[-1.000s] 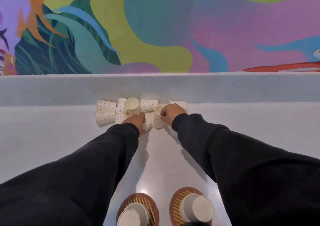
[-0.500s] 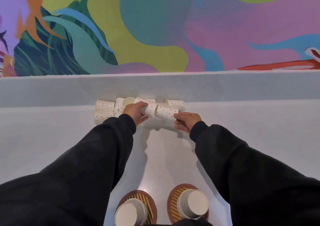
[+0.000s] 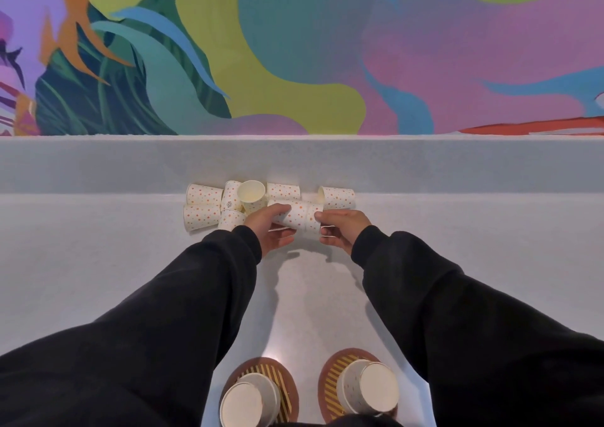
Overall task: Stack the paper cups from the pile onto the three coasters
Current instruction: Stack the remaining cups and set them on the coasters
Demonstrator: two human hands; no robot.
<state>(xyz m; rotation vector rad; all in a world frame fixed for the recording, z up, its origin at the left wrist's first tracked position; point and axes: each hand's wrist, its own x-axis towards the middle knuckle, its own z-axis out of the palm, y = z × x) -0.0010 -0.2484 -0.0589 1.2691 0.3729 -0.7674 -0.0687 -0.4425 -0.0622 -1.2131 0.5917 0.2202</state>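
Left coaster [image 3: 281, 377] and its cup stack [image 3: 248, 400], at the table's near edge, are cut off by the bottom frame edge. Dark fabric [image 3: 353, 421] hides the right coaster's [image 3: 330, 381] near rim. The left grip [image 3: 268, 228] and right grip [image 3: 343, 227] cover both ends of the held cups [image 3: 299, 217]. The stack count is indeterminable.

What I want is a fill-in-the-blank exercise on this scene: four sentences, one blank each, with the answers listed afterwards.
1. The held cups are gripped by ___ hands, the left hand at one end and the right hand at the other.
2. Only ___ coasters are in view: the left coaster and the right coaster, each bearing cups.
3. The person's sleeves are ___.
4. Most of the loose pile lies beyond the ___ hand.

Answers: both; two; black; left
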